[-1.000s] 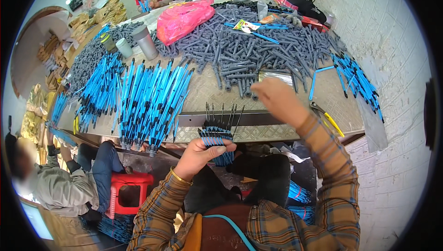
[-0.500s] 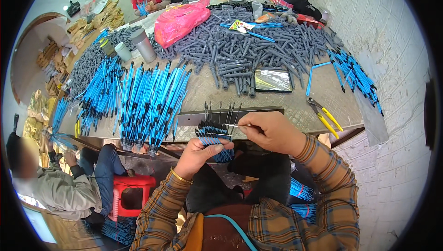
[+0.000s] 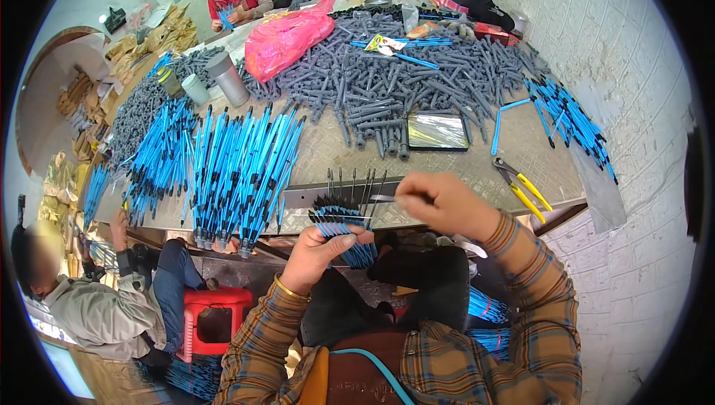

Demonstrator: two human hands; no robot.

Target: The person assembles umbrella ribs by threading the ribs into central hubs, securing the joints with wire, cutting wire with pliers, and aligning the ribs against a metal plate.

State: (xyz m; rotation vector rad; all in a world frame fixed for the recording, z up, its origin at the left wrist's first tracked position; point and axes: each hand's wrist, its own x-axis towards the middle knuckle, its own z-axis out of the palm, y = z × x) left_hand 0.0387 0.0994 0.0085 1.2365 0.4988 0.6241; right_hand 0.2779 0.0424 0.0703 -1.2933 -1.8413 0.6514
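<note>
Left hand: my left hand (image 3: 320, 254) is closed around the bundle (image 3: 334, 228), thumb pressed across its near side.
Bundle: blue tubes with black ends, held up in front of me just off the table (image 3: 334, 153) edge; several dark rods (image 3: 367, 187) stand up from it.
Crossing rod: a thin pale rod (image 3: 344, 216) lies across the bundle, above my thumb.
Right hand: my right hand (image 3: 439, 200) is right of the bundle, its fingers curled in narrow, pinching a slim pin; the pin (image 3: 383, 198) is blurred and points at the rods, and I can't tell if it touches them.
Bar: a dark metal bar (image 3: 299, 198) lies along the table edge, behind the bundle.
Box: a flat black box (image 3: 441, 148) of silvery pins sits ahead of my right hand.
Pliers: yellow-handled pliers (image 3: 530, 196) lie to the right.
Blue tubes: a large stack (image 3: 242, 174) to my left, a smaller heap (image 3: 572, 128) at the far right.
Grey parts: a wide pile (image 3: 439, 73) beyond the box, with a pink bag (image 3: 287, 41) at its left side.
Cup: a tall silver cup (image 3: 229, 78) stands left of the pile.
Neighbour: a co-worker (image 3: 112, 308) sits at my left, near a red stool (image 3: 216, 299).
</note>
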